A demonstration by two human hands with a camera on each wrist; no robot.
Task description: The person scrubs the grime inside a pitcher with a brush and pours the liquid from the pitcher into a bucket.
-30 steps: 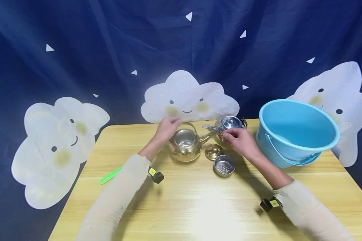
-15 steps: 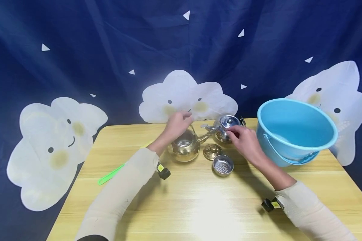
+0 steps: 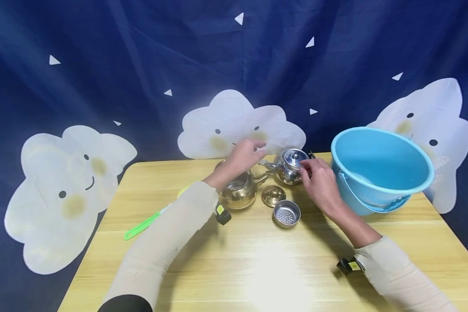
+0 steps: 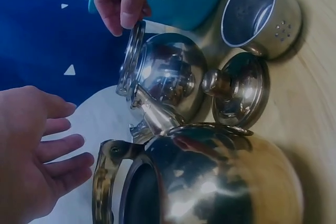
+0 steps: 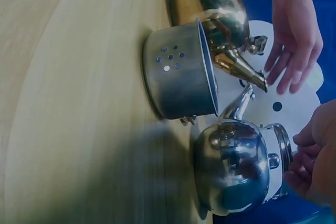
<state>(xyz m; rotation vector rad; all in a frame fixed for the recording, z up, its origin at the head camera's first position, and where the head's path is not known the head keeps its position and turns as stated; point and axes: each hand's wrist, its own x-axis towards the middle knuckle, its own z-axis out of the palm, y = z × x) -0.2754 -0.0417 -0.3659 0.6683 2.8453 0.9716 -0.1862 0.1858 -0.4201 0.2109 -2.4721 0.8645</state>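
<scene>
My left hand (image 3: 243, 156) hangs above the gold teapot (image 3: 239, 200), fingers spread and holding nothing. Its palm and fingertips (image 4: 79, 141) show beside that teapot's upright handle (image 4: 103, 179) in the left wrist view. The gold pot is lidless. With bent fingers my right hand (image 3: 320, 182) pinches at the rim of the silver teapot (image 3: 286, 174), where its folded handle (image 4: 131, 51) lies; the exact grip is partly hidden. The silver lid (image 3: 294, 156) sits on that pot. A gold lid (image 3: 273, 196) and a perforated strainer cup (image 3: 287, 215) stand in front.
A large light-blue bucket (image 3: 378, 195) stands at the right, close to my right forearm. At the left lies a tool with a green handle (image 3: 142, 226), partly under my left sleeve. A blue curtain (image 3: 152, 52) with clouds hangs behind the wooden table (image 3: 218, 268).
My left hand has moved right across the gold teapot, and its fingers have spread. The right hand has shifted slightly right along the silver teapot's rim. The pots, lid and strainer cup stay put.
</scene>
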